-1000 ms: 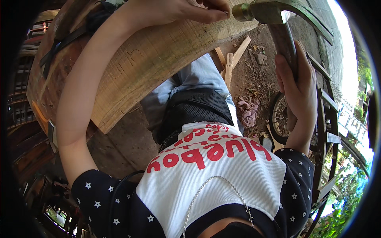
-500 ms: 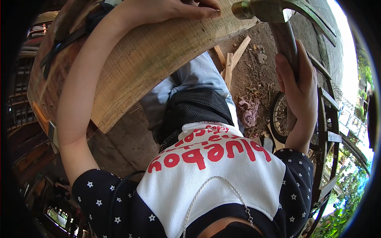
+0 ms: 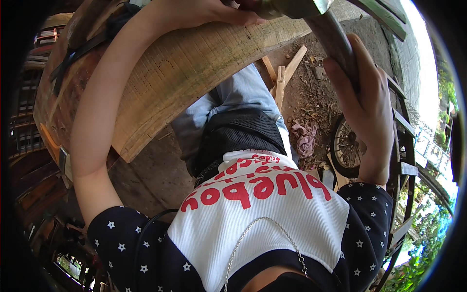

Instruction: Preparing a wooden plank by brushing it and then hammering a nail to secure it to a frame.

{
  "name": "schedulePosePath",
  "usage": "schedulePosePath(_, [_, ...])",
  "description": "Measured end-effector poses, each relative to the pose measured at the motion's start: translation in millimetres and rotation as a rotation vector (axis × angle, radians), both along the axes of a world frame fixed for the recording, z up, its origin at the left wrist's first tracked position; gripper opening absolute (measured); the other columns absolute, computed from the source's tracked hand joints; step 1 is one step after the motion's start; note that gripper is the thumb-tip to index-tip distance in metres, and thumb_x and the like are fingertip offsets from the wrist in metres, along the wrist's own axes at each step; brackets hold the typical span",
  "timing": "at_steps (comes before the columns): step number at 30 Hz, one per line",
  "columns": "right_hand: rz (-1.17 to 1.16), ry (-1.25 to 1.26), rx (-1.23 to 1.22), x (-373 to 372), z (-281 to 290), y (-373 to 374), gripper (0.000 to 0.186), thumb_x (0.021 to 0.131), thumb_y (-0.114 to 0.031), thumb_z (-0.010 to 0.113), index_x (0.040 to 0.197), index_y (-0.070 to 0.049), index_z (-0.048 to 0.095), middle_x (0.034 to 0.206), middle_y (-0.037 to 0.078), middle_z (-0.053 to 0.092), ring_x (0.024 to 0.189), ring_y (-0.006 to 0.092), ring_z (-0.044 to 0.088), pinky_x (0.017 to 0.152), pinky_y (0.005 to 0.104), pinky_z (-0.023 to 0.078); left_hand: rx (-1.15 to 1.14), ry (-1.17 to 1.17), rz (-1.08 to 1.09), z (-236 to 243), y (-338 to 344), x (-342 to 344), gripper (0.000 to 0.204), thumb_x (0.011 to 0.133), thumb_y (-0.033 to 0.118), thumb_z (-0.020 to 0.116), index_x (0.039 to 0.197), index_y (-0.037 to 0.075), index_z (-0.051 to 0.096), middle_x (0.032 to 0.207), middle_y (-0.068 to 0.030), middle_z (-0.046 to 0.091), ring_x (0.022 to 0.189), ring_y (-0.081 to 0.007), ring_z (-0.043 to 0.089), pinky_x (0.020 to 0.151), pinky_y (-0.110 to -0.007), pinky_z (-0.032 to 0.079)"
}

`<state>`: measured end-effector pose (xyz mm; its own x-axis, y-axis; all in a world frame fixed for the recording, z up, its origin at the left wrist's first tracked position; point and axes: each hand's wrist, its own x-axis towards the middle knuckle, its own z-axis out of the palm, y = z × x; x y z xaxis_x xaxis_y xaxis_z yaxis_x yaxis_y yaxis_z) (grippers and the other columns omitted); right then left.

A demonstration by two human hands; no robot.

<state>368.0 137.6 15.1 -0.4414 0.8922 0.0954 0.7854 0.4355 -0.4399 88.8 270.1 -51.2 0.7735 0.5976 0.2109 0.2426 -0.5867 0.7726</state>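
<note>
My right hand [image 3: 366, 104] is wrapped round the handle of a claw hammer [image 3: 334, 46], whose metal head is at the top edge of the view. Just left of that head, my left hand [image 3: 206, 12] is at the far side of a thick wooden slab [image 3: 194, 73], its fingers drawn together in a pinch. The hammer head partly covers those fingertips, and what they hold cannot be made out. Rows of small dark dots mark the slab's face. My left forearm crosses over the slab's left part.
Below the slab, loose wood strips [image 3: 280, 87] stand near the dirt ground with dry leaves. A crumpled pink cloth [image 3: 305, 138] lies there, with a spoked wheel [image 3: 348, 146] to its right. Dark metal framework [image 3: 404, 141] stands at the right; stacked wooden pieces [image 3: 36, 180] are at the left.
The hammer head has moved left and closer to the camera, now covering part of my left fingertips. My right hand has tilted with it; the left arm has barely moved.
</note>
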Motion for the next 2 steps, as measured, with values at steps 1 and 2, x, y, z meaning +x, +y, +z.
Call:
schedulePosePath(1, [-0.02,-0.008,-0.043,-0.6,1.6,0.1,0.048,0.099,-0.026,0.067,0.137,0.002,0.055,0.075,0.005,0.067,0.053,0.0111,0.055,0.049,0.0283,0.04,0.016,-0.035,-0.019,-2.6,1.5,0.9,0.021,0.08,0.018,0.086,0.096,0.005,0.081,0.083,-0.0055,0.072,0.079,-0.0131,0.059,0.066,-0.029,0.046])
schedulePosePath(2, [-0.039,-0.018,-0.086,-0.4,4.5,0.3,0.052,0.098,-0.027,0.068,0.139,0.002,0.054,0.079,0.007,0.071,0.052,0.0123,0.056,0.049,0.0296,0.041,0.032,-0.071,-0.037,-6.2,3.2,2.4,0.02,0.081,0.018,0.086,0.096,0.006,0.081,0.084,-0.0054,0.072,0.079,-0.013,0.059,0.066,-0.029,0.046])
